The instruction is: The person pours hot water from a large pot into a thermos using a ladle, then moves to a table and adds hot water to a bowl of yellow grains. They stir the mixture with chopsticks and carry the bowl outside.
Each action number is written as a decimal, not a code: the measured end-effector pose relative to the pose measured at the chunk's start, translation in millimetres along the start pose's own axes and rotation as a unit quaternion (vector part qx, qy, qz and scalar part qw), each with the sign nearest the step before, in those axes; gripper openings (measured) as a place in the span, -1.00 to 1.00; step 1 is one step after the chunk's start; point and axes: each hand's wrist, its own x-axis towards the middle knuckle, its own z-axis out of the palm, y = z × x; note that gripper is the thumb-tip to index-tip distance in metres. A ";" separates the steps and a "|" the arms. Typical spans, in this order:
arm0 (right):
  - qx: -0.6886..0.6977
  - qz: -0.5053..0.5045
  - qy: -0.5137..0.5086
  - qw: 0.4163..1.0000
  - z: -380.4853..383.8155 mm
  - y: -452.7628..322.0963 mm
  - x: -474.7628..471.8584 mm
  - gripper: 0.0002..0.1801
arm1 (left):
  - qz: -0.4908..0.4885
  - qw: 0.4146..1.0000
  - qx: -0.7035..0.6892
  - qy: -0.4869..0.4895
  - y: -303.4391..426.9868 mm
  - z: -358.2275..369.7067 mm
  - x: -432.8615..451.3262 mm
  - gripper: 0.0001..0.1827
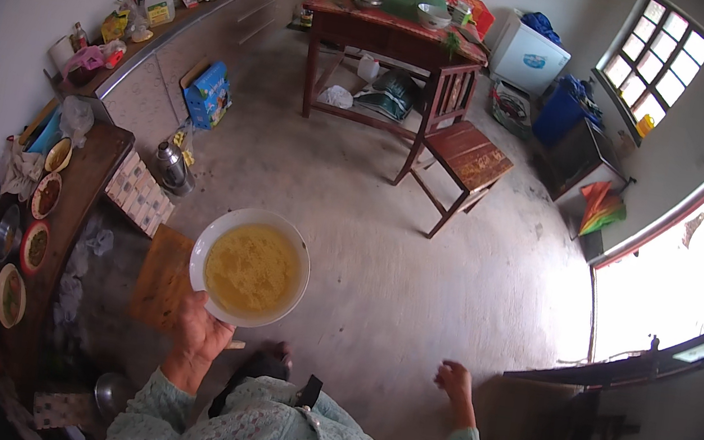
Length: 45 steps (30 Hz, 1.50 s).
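Note:
My left hand (201,333) holds a white bowl (200,266) by its near left side, with the thumb at the rim and the fingers underneath. Yellowish liquid (253,267) with small bubbles or bits on top fills much of the bowl, which is roughly level. The bowl is above the floor and partly covers a wooden stool (161,273). Out to the right, my right hand (455,380) hangs over the concrete floor with its fingers curled, touching nothing; whether anything small is inside the curled fingers is not visible.
Dishes of food stand on a dark wooden table (88,180) at left. A steel thermos (174,167) and a blue carton (207,92) are on the floor. Ahead are a wooden chair (468,152) and a red-topped table (381,23); a bright doorway (665,273) opens at right.

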 end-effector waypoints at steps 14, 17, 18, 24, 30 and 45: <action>-0.158 -0.082 -0.189 0.966 92.3 -240.4 182.7 -0.66 | -0.025 0.999 -0.020 -0.031 -6.7 19.7 177.3 -0.48; -0.201 0.013 -0.183 0.962 67.4 -186.8 210.4 -0.71 | -0.005 0.999 -0.039 -0.035 -1.8 31.6 211.9 -0.50; -0.149 0.061 -0.178 0.971 56.8 -164.1 217.3 -0.72 | 0.004 0.999 -0.042 -0.031 -2.1 34.2 224.1 -0.50; -0.060 0.110 -0.201 0.972 18.7 -120.1 275.8 -0.73 | 0.092 0.993 -0.075 0.002 -13.9 51.0 282.1 -0.53; -0.147 0.117 -0.186 0.964 18.2 -218.4 428.7 -0.73 | 0.168 0.980 -0.098 0.030 -11.7 74.8 323.2 -0.50; -0.259 -0.299 -0.458 0.796 371.4 -616.0 485.6 -0.68 | 0.231 0.964 -0.086 0.100 65.0 32.4 452.7 -0.35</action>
